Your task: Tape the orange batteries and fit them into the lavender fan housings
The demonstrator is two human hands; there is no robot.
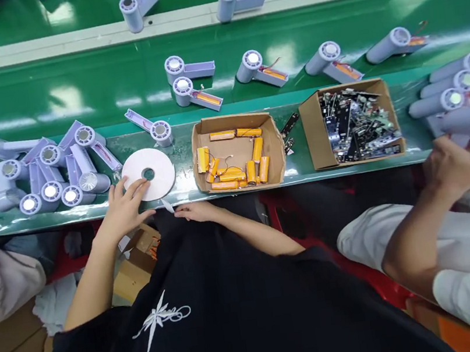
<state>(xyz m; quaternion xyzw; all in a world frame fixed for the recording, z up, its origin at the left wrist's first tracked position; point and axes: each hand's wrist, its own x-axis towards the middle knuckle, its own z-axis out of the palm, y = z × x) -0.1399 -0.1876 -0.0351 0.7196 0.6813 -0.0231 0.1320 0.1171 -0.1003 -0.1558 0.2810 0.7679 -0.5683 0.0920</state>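
Observation:
A flat white roll of tape [158,177] lies near the bench's front edge. My left hand [124,207] rests on its left side, fingers spread, their tips reaching the centre hole. From the roll's lower edge a short white tape end [167,205] sticks out over the bench edge. Pinched at that end are the fingers of my right hand [196,212]. Just behind the roll lies a lilac fan housing [161,133] with an open handle. A cardboard box [233,122] of orange wrapped batteries [232,177] stands to the right of my right hand.
Several lilac housings [50,156] cluster at the left. More stand along the green belt [114,79]. A carton [316,134] of circuit boards sits right of the batteries. At far right, a co-worker's hands [458,163] work beside stacked housings [457,83].

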